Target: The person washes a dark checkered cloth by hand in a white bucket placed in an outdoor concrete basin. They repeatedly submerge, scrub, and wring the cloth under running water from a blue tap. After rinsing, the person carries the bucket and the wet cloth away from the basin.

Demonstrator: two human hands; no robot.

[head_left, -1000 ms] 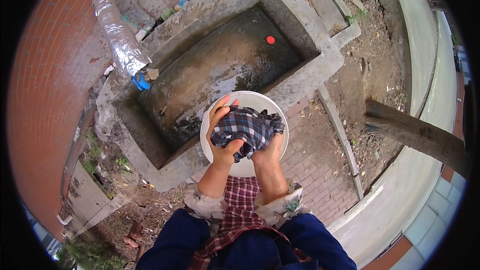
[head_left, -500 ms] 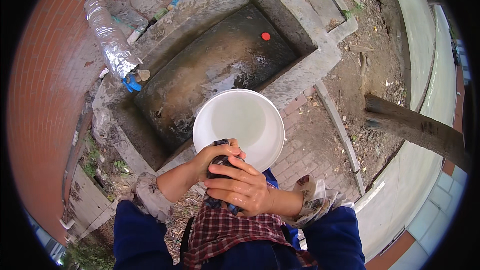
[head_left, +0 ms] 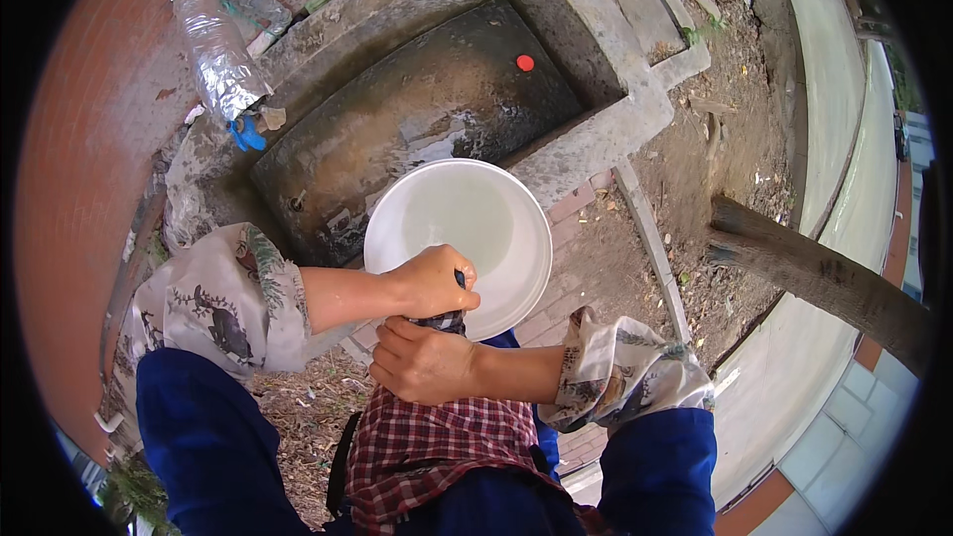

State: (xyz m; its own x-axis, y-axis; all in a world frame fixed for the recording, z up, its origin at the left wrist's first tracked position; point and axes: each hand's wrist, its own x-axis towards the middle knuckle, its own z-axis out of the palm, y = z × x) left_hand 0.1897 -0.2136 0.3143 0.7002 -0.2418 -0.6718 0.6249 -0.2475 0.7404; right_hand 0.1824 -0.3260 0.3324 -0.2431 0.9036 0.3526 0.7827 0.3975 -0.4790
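A dark checked cloth (head_left: 444, 321) is bunched between my two hands, with most of it hidden by the fingers. My left hand (head_left: 433, 281) is closed round its far end, over the near part of the white bucket (head_left: 536, 273). Closer to my body, my right hand (head_left: 425, 363) grips the other end in a fist, just outside the bucket's near rim. Pale, slightly cloudy liquid seems to lie in the bucket. Loose patterned oversleeves (head_left: 223, 298) cover both my forearms below the wrists.
Beyond the bucket lies a wet concrete trough (head_left: 620, 89) with a red round object (head_left: 525, 63) inside. A foil-wrapped pipe (head_left: 208, 30) ends beside a blue glove-like piece (head_left: 246, 134) at its left. A tree trunk (head_left: 814, 258) stands on the right.
My hands have drawn apart from their overlapping clasp: the left has moved forward over the bucket, the right sits nearer my body. The cloth is now twisted between them. The view has shifted slightly.
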